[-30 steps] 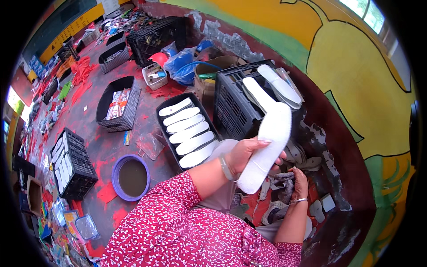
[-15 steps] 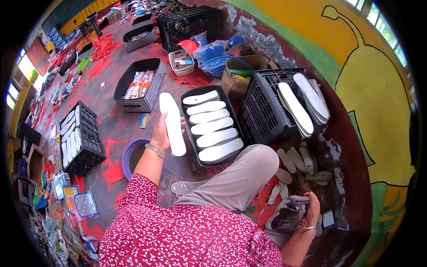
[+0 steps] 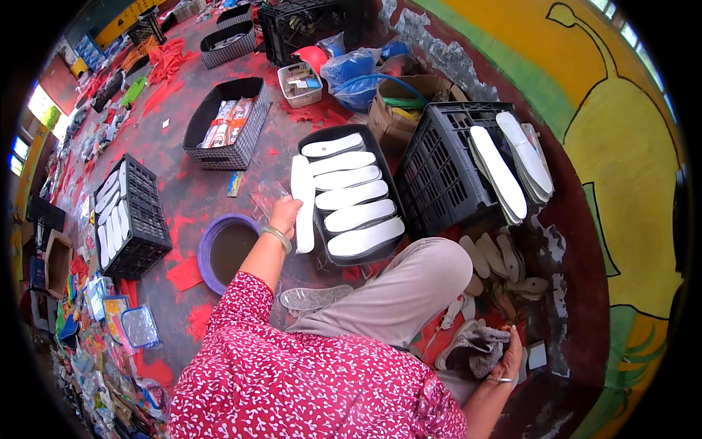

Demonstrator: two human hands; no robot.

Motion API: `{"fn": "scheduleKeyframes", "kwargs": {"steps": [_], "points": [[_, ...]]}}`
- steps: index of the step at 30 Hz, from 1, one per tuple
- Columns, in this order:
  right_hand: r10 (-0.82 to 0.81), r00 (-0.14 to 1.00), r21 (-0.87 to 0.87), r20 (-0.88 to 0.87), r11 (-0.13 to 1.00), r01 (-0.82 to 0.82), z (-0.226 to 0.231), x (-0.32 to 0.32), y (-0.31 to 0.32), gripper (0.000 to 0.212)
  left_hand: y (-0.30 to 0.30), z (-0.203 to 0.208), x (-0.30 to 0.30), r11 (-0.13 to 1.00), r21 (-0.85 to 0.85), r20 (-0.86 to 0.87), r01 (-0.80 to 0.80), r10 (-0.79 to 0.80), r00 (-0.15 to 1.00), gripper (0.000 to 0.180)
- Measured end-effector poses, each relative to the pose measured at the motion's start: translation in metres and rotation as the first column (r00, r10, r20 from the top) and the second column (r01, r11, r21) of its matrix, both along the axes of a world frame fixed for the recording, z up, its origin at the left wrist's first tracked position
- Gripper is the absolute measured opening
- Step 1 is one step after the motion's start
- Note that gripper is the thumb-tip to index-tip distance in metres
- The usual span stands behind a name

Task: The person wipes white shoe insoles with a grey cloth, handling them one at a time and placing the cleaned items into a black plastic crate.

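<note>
Far left, we log a slatted black crate [image 3: 150, 227] with white insoles [image 3: 111, 212] already in it. The left hand [image 3: 286, 214] pinches one flat insole [image 3: 302, 205] just left of the black bin [image 3: 323, 135] – long axis pointing away from us, crosswise to six insole rows [image 3: 355, 194]; toe end unclear. We judge those rows laid, the held piece outside; stacked insoles [image 3: 499, 172] remain on the right-hand crate [image 3: 446, 172]. The right hand [image 3: 510, 357] cups a grey fuzzy cloth [image 3: 485, 350] – grip firmness unclear.
</note>
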State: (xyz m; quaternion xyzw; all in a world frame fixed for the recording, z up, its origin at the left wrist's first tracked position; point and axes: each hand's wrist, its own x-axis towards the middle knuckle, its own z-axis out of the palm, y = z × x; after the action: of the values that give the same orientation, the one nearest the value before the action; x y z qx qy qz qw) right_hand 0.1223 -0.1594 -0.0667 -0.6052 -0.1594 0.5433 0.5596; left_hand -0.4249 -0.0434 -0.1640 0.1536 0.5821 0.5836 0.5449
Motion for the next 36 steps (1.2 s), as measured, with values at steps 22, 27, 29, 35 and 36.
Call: {"fn": "scheduleKeyframes", "kwargs": {"steps": [22,27,29,35,36], "points": [[0.07,0.985,-0.051,0.157,0.997,-0.063,0.003,-0.006,0.012,0.025,0.046,-0.04,0.021,0.982,0.062,0.368,-0.176,0.142,0.919,0.017],[0.064,0.981,-0.04,0.184,0.998,-0.058,0.0,-0.004,0.013,0.025,0.053,-0.03,0.026,0.992,0.051,0.264,-0.116,0.099,0.96,0.011],[0.078,0.975,-0.037,0.207,0.997,-0.072,0.002,-0.005,0.015,0.025,0.054,-0.033,0.023,0.992,0.041,0.195,-0.121,0.111,0.975,0.01],[0.091,0.965,-0.031,0.247,0.996,-0.086,0.0,-0.002,0.015,0.027,0.033,-0.027,0.036,0.998,0.017,0.237,-0.057,0.052,0.97,0.025],[0.092,0.966,-0.037,0.243,0.996,-0.086,0.001,-0.003,0.016,0.027,0.031,-0.024,0.039,0.998,0.023,0.37,-0.052,0.04,0.928,0.036]]}}
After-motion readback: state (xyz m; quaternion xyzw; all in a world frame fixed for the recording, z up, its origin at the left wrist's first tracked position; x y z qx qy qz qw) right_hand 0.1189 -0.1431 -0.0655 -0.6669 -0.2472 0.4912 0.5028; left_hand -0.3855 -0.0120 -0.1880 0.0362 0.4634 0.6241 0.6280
